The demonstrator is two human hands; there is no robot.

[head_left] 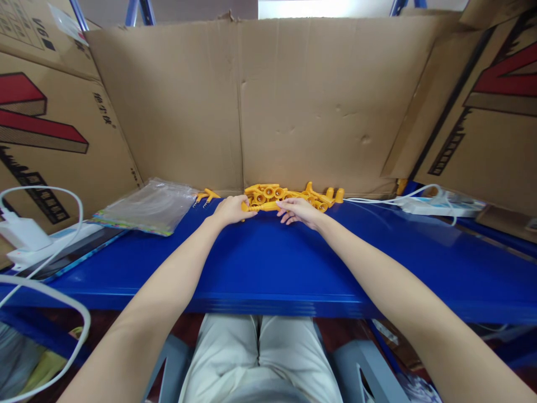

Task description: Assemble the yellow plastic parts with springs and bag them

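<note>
My left hand (231,210) is closed around the end of a yellow plastic piece (250,213) at the front of a heap. My right hand (298,211) has thumb and index finger pinched at the right end of a long yellow piece (268,207), its other fingers loosely curled. Behind and between both hands lies the heap of yellow plastic parts (268,192), several with round hollow ends. Two yellow T-shaped handles (207,195) with thin metal spirals lie left of my left hand. Yellow caps (339,195) stand at the heap's right end.
Cardboard walls (168,106) enclose the blue table (260,263) at the back and sides. Clear zip bags (146,206) lie on the left. White power strips stand at the left (54,246) and right (440,207), with white cables. The table's front edge is close to my lap.
</note>
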